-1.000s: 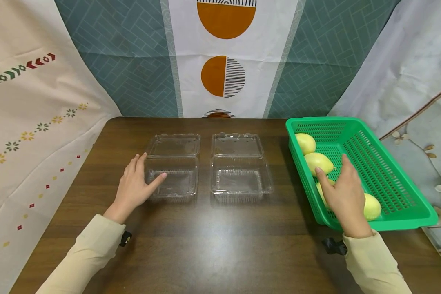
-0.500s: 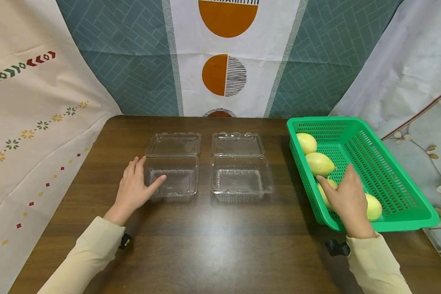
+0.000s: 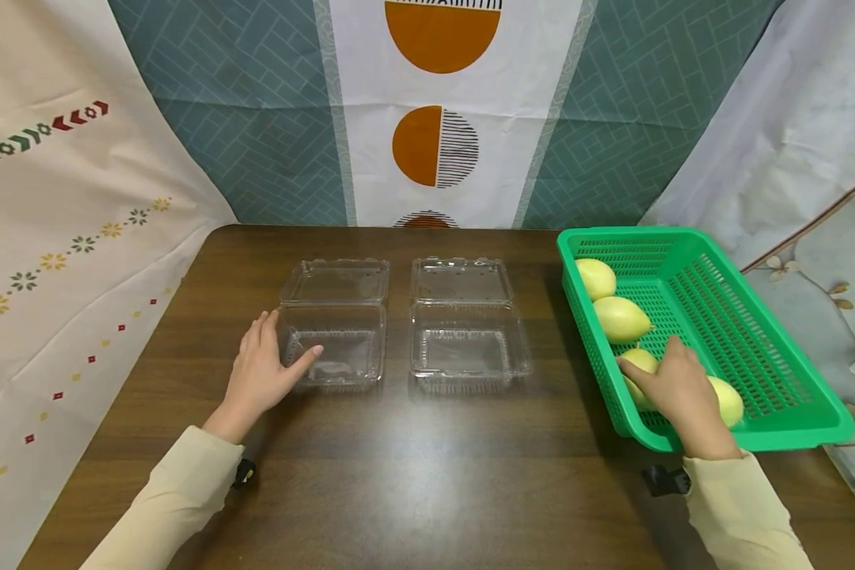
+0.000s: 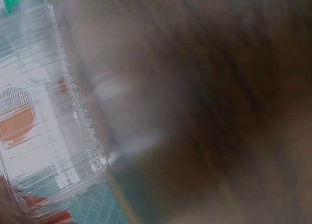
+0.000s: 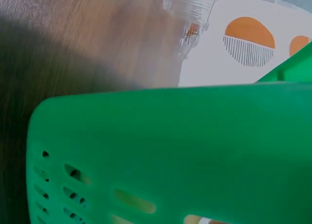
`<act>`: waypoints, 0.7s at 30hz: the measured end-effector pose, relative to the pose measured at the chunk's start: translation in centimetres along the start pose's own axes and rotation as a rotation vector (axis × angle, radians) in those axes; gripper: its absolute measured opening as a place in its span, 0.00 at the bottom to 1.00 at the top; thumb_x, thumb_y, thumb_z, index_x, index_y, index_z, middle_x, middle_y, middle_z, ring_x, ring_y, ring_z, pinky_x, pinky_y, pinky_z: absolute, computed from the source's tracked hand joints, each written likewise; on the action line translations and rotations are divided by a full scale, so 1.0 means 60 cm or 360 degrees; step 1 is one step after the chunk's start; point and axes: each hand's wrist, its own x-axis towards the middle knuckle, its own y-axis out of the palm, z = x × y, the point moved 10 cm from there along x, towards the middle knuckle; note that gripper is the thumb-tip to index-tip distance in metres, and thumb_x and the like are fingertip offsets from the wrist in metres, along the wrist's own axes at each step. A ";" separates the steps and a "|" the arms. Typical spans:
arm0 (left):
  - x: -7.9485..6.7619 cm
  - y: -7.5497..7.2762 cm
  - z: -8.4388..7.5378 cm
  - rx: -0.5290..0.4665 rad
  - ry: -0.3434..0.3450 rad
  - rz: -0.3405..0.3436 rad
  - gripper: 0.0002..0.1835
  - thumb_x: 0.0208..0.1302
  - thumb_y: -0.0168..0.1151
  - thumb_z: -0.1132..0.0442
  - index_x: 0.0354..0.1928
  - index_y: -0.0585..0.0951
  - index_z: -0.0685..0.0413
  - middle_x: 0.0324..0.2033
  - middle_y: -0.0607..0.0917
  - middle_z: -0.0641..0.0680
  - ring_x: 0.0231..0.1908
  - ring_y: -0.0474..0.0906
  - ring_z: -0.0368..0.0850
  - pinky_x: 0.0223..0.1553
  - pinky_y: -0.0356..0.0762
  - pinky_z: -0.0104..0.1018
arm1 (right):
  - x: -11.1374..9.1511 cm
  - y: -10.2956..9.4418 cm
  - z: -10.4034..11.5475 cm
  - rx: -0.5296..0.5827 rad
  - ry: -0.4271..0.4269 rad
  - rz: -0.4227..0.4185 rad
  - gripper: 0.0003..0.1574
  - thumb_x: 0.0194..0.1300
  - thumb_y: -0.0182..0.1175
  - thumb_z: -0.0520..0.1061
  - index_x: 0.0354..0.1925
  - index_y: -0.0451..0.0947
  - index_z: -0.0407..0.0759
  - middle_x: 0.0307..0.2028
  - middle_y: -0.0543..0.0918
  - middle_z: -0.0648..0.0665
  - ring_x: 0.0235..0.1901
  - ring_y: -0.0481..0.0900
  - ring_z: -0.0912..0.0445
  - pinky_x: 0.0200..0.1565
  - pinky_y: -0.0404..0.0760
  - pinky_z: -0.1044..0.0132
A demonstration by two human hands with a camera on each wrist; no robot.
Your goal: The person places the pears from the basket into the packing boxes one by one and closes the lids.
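My left hand point(image 3: 258, 372) lies at the left side of a clear plastic clamshell container point(image 3: 343, 375), thumb and fingers spread. The thumb overlaps its front left corner; that container point(image 4: 58, 175) fills the left of the left wrist view, fingertips point(image 4: 58, 218) showing below it. My right hand point(image 3: 680, 396) is inside the green basket point(image 3: 769, 317), over a pale yellow, lemon-like fruit point(image 3: 634, 388). Its thumb lies across the fruit's upper left, apart from the fingers, which point down and have hidden tips. Another such fruit point(image 3: 727, 401) sits right of this hand.
A second clear clamshell point(image 3: 468, 372), lid raised, stands to the right of the first on the brown table point(image 3: 413, 475). Two more yellow fruits point(image 3: 621, 319) line the basket's left wall. The basket wall point(image 5: 170, 136) blocks most of the right wrist view. Patterned cloths hang around the table.
My right hand has lowered into the basket, toward the fruit nearest its thumb, and its fingers now point further down. My left hand has stayed nearly still beside the left container.
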 end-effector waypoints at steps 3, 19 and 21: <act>-0.001 0.003 0.002 0.0009 0.0002 0.0009 0.52 0.60 0.57 0.36 0.70 0.51 0.72 0.68 0.54 0.75 0.66 0.50 0.74 0.59 0.55 0.72 | 0.002 0.005 -0.004 -0.0022 -0.0006 0.0057 0.62 0.66 0.50 0.65 0.65 0.39 0.12 0.58 0.54 0.10 0.56 0.56 0.21 0.50 0.64 0.30; -0.010 0.011 0.004 0.0063 -0.0033 0.0095 0.62 0.52 0.63 0.33 0.70 0.47 0.74 0.68 0.52 0.76 0.67 0.48 0.75 0.61 0.52 0.70 | 0.012 0.020 -0.007 -0.0112 -0.0086 0.0151 0.48 0.62 0.56 0.59 0.50 0.58 0.12 0.38 0.71 0.19 0.39 0.72 0.31 0.34 0.72 0.45; -0.010 0.012 0.004 0.0077 -0.0028 0.0083 0.63 0.50 0.65 0.33 0.70 0.47 0.75 0.68 0.53 0.76 0.67 0.49 0.75 0.62 0.52 0.69 | 0.013 0.020 -0.004 -0.0121 -0.0097 0.0151 0.46 0.62 0.56 0.58 0.47 0.59 0.13 0.36 0.71 0.21 0.37 0.72 0.32 0.33 0.72 0.45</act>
